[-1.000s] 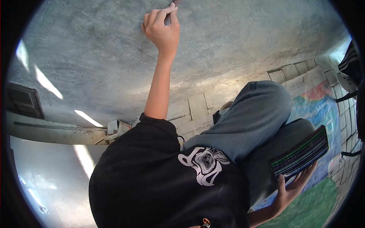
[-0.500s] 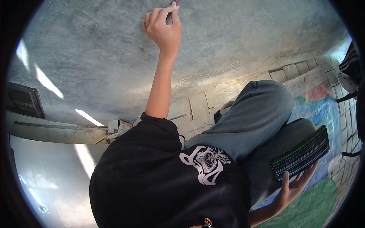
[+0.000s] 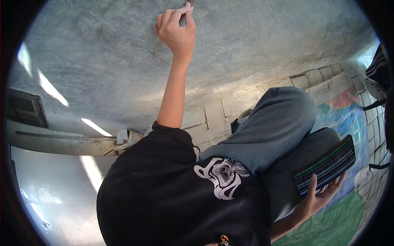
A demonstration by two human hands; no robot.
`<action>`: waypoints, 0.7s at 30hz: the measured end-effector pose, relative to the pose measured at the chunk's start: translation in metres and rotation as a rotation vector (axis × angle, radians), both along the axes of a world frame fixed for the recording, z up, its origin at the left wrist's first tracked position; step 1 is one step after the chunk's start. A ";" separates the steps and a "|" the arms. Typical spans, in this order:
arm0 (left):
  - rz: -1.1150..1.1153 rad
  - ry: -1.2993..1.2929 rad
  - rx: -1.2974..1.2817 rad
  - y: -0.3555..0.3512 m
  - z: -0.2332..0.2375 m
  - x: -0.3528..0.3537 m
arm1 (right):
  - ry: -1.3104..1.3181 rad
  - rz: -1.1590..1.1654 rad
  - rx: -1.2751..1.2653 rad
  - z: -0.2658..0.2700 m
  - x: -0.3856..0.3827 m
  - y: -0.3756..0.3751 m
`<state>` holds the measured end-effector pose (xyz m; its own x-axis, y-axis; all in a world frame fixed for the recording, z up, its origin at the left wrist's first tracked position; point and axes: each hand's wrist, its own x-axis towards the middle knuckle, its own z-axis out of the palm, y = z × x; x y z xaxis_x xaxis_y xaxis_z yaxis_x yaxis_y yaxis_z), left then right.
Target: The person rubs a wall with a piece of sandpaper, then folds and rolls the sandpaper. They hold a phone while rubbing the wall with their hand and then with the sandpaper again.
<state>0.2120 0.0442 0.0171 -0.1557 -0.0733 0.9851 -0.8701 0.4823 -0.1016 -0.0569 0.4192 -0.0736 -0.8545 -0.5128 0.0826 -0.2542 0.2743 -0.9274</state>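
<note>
My left hand (image 3: pixel 176 30) is raised against a smooth grey plaster wall (image 3: pixel 123 49), its back toward me. Its thumb and index finger pinch a slim dark brown piece (image 3: pixel 192 2), mostly hidden by the fingers and cut off by the top edge of the view; its kind I cannot make out. Pale dust marks those fingertips. Down at the right, my right hand (image 3: pixel 316 201) grips a smartphone (image 3: pixel 324 166) beside my bent leg (image 3: pixel 262 123). The thumb lies over the lit screen, which shows green and pale stripes, and the fingers are at its lower edge.
Printed plastic sheeting (image 3: pixel 349 119) lies over pale paving blocks (image 3: pixel 320 76) on the right. A dark striped item (image 3: pixel 377 74) stands at the far right edge. At left are a dark framed panel (image 3: pixel 26 108) and a shiny white surface (image 3: pixel 61 184).
My right thumb has shifted up and right over the phone screen, and that wrist has moved slightly. My left hand stays almost in place on the wall.
</note>
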 end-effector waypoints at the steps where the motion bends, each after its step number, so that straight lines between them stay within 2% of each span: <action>1: 0.029 -0.015 0.003 0.002 0.001 0.000 | -0.006 -0.006 0.005 0.003 0.001 -0.001; 2: 0.029 -0.015 0.003 0.003 0.001 -0.001 | -0.007 -0.006 0.005 0.002 -0.003 0.003; 4: 0.033 -0.008 0.021 0.004 0.002 -0.002 | -0.267 0.103 -0.206 -0.001 -0.014 0.015; 7: 0.027 -0.013 0.008 0.002 0.001 0.000 | -0.311 0.120 -0.246 -0.002 -0.017 0.020; 11: 0.030 -0.014 0.005 0.000 0.000 0.001 | -0.318 0.140 -0.278 -0.004 -0.018 0.021; 16: -0.018 0.018 0.013 -0.002 -0.001 0.001 | -0.237 0.370 -0.266 0.003 -0.015 0.028; 20: -0.021 0.024 0.007 -0.001 0.000 0.000 | -0.146 0.287 -0.189 0.003 -0.011 0.026; 21: 0.005 0.003 0.011 0.000 0.001 0.000 | -0.172 0.200 -0.209 0.005 -0.015 0.027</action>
<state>0.2120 0.0446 0.0184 -0.1528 -0.0849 0.9846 -0.8729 0.4787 -0.0942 -0.0718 0.4459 -0.0684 -0.7492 -0.6589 0.0674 -0.1190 0.0337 -0.9923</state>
